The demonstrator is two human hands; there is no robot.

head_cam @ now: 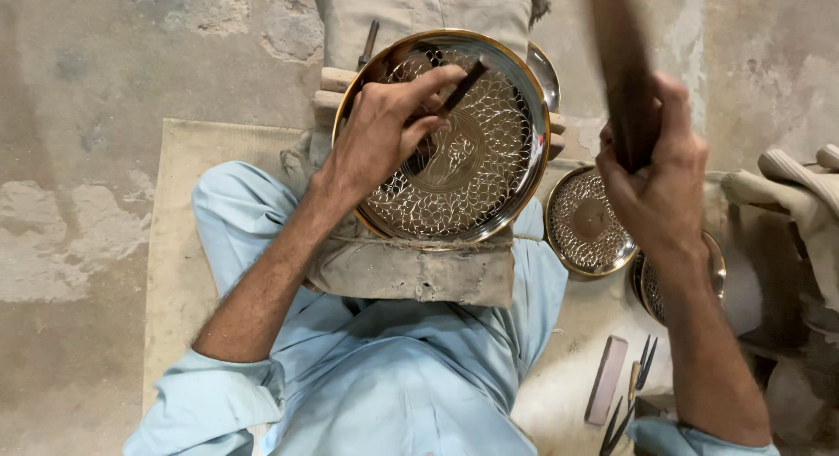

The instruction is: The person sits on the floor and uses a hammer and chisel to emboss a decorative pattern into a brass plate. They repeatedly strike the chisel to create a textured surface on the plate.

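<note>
The left hand [384, 128] pinches a thin dark chisel [461, 87] against the engraved brass plate [489, 185], which rests on a cloth-wrapped block [419, 272] across the lap. The right hand [660, 181] grips a raised, blurred wooden mallet handle [622, 62]. A smaller engraved bowl [587, 222] lies just beside the plate, with small tools [631, 395] on the floor.

metal-craft workshop | engraved brass plates [590, 224] | chisels [642, 368] on mat | worn concrete floor [79, 89]
</note>
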